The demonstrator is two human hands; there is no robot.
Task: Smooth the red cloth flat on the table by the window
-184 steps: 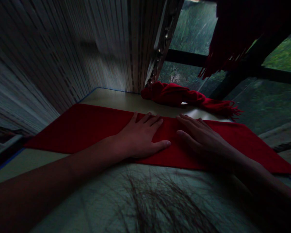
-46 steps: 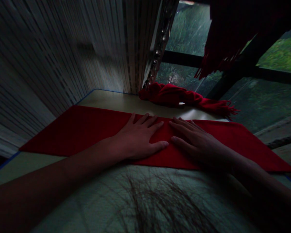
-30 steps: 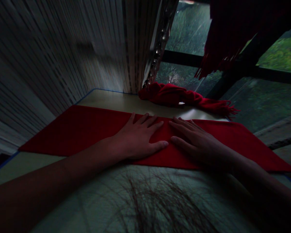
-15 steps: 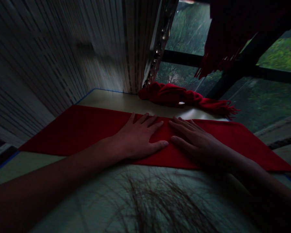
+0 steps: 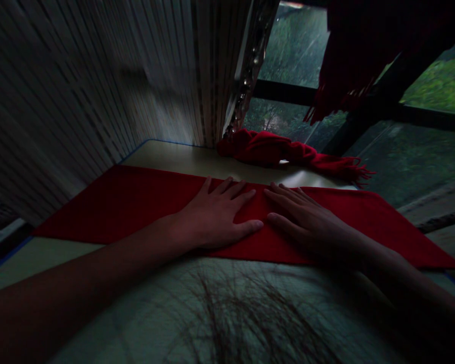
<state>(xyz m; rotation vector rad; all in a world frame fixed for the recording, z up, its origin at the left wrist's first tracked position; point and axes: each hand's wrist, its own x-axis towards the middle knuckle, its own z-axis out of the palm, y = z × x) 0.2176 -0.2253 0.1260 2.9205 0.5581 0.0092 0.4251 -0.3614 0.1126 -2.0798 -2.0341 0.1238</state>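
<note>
A flat red cloth (image 5: 129, 202) is spread across the pale table (image 5: 167, 154), reaching over both side edges. Near the cloth's middle, my left hand (image 5: 220, 215) lies flat on it, fingers spread and pointing away from me. Just right of it rests my right hand (image 5: 307, 217), palm down with its fingers stretched out towards the far edge. A small gap separates the two hands, and neither grips the cloth. Behind the cloth lies a bunched red scarf (image 5: 276, 149) with a fringed right end.
A fringed red cloth (image 5: 356, 60) hangs before the dark-framed window (image 5: 296, 50) at the upper right. Stacked, striped-looking layers (image 5: 155, 76) rise along the table's left and far side. Strands of hair (image 5: 250, 313) cross the bottom of the view.
</note>
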